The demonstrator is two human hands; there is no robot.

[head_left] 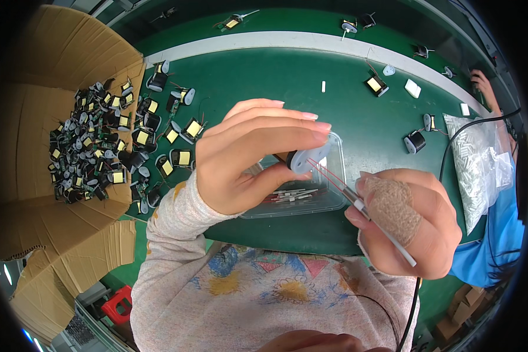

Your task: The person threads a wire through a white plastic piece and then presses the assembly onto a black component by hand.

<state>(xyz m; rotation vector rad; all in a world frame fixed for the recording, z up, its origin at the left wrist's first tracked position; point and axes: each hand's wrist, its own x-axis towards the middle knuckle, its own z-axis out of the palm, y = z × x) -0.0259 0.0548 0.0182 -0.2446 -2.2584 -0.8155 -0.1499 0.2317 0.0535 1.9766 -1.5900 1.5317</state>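
My left hand [246, 149] pinches a small black cylindrical part with a grey round end cap [311, 157], its fingers and thumb around the sides. Two thin red wires [332, 177] run from the cap to my right hand [413, 220]. That hand is closed on a slim light-grey stick [393, 239] with a white piece near its upper end; whether it is a tube or a tool I cannot tell. A tan bandage wraps one of its fingers. Beneath both hands stands a clear plastic tray [341, 202] holding thin white and red pieces [290, 195].
A cardboard box [41, 120] at left holds many black parts [88, 141]; several more lie beside it. Loose parts [415, 142] and a bag of white pieces [469, 176] are at right, by a black cable [452, 139]. Another person's hand [484, 87] reaches in behind.
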